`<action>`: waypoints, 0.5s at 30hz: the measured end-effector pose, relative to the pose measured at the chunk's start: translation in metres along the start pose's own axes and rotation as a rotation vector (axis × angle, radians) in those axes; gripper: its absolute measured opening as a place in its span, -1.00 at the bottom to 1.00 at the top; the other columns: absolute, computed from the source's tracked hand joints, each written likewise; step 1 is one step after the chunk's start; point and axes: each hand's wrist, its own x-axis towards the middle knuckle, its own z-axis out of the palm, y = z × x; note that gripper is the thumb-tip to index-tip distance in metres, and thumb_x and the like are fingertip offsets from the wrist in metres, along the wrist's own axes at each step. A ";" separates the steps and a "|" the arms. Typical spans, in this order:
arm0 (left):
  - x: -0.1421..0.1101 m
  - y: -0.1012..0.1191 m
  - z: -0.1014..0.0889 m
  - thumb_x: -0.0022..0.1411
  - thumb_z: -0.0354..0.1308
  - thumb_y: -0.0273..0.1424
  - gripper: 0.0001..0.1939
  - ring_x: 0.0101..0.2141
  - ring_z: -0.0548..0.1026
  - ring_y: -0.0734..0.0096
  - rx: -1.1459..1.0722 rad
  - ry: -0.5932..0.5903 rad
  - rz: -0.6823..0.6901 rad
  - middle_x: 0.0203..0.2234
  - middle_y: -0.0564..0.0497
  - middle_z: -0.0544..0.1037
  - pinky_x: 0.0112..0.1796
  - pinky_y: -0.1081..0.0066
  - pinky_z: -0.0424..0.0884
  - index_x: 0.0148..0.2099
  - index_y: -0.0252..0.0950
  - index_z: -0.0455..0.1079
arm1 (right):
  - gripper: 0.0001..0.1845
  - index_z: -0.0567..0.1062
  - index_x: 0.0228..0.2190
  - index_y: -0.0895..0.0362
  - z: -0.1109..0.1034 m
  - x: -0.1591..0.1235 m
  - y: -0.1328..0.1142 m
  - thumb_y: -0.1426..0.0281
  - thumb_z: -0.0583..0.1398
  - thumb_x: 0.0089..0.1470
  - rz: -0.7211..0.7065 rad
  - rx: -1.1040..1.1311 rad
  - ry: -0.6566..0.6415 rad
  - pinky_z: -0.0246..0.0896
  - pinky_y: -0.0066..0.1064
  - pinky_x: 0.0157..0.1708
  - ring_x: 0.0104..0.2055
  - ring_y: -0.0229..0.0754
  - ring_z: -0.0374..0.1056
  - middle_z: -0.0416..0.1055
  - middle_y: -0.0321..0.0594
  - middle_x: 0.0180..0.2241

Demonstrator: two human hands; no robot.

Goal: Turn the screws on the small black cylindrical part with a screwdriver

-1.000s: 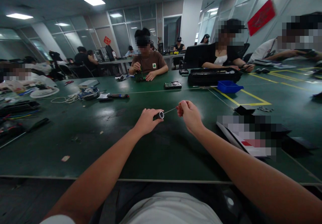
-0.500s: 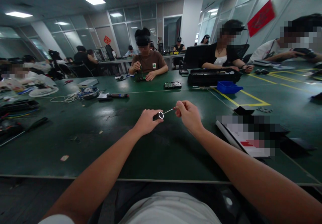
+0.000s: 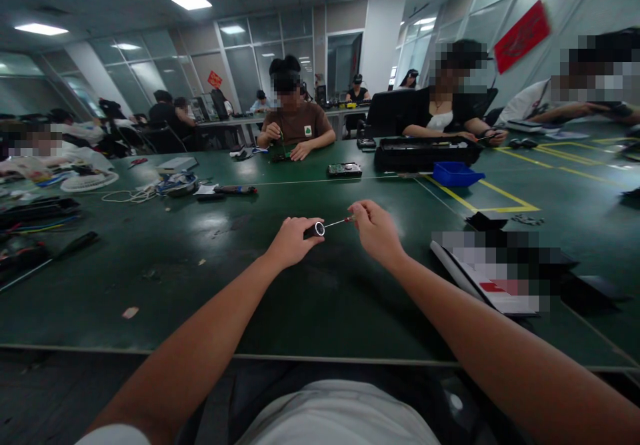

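My left hand (image 3: 293,241) is closed around a small black cylinder (image 3: 311,231) whose round end has a bright silver-white ring and faces right. Its exact kind is not clear. In my right hand (image 3: 373,228), thumb and fingers pinch the red handle of a thin screwdriver (image 3: 336,223). The metal shaft points left, and its tip meets the ringed end of the cylinder; whether it sits inside or only against it I cannot tell. Both hands are held above the green table (image 3: 325,305).
Right of my arm lie a blurred-out paper or box (image 3: 493,278) and black pieces (image 3: 486,221). Farther off are a blue bin (image 3: 456,174), a long black casing (image 3: 425,155) and a circuit-board device (image 3: 344,169). Cables (image 3: 133,195) lie left. A person (image 3: 296,121) works opposite.
The fingers of my right hand have shifted slightly on the screwdriver handle, with more of the red showing now. My left hand holds the cylinder almost unmoved.
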 end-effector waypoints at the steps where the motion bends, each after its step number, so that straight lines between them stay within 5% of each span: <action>1: 0.000 0.000 0.000 0.25 0.25 -0.28 -0.57 -0.06 0.48 0.14 -0.005 0.006 -0.009 -0.09 -0.06 0.59 0.05 0.11 0.28 0.16 -0.17 0.44 | -0.77 0.43 -0.26 0.04 0.001 0.000 0.001 0.20 0.05 0.21 0.028 0.062 0.015 0.16 -0.34 -0.41 -0.44 -0.18 0.30 0.38 -0.33 -0.49; 6: 0.000 0.003 -0.004 0.25 0.25 -0.28 -0.56 -0.06 0.48 0.15 -0.018 0.037 -0.027 -0.06 -0.08 0.58 0.03 0.13 0.31 0.16 -0.20 0.43 | -0.83 0.38 -0.30 0.05 0.009 0.002 0.004 0.22 0.15 0.12 0.188 0.412 0.028 0.26 -0.35 -0.38 -0.45 -0.23 0.30 0.39 -0.32 -0.45; 10: 0.000 0.005 -0.008 0.30 0.20 -0.32 -0.56 0.02 0.44 0.17 0.030 0.052 0.094 -0.01 -0.07 0.55 0.16 0.06 0.18 0.21 -0.16 0.37 | -0.77 0.39 -0.42 0.06 0.007 0.007 0.007 0.17 0.13 0.17 0.404 0.631 -0.014 0.31 -0.29 -0.42 -0.50 -0.20 0.30 0.35 -0.28 -0.52; 12: 0.001 0.004 -0.008 0.31 0.19 -0.33 -0.57 0.05 0.42 0.15 0.091 0.033 0.102 0.00 -0.07 0.54 0.20 -0.03 0.09 0.21 -0.15 0.37 | -0.76 0.38 -0.45 0.06 0.005 0.009 0.010 0.21 0.11 0.19 0.477 0.633 0.024 0.27 -0.32 -0.49 -0.54 -0.21 0.26 0.31 -0.28 -0.55; 15: 0.004 0.000 -0.003 0.29 0.22 -0.31 -0.59 0.02 0.44 0.12 0.109 -0.025 0.037 -0.02 -0.08 0.55 0.15 -0.02 0.16 0.17 -0.16 0.41 | -0.77 0.39 -0.45 0.06 0.004 0.010 0.012 0.26 0.10 0.22 0.400 0.531 0.101 0.18 -0.37 -0.55 -0.54 -0.23 0.24 0.32 -0.29 -0.54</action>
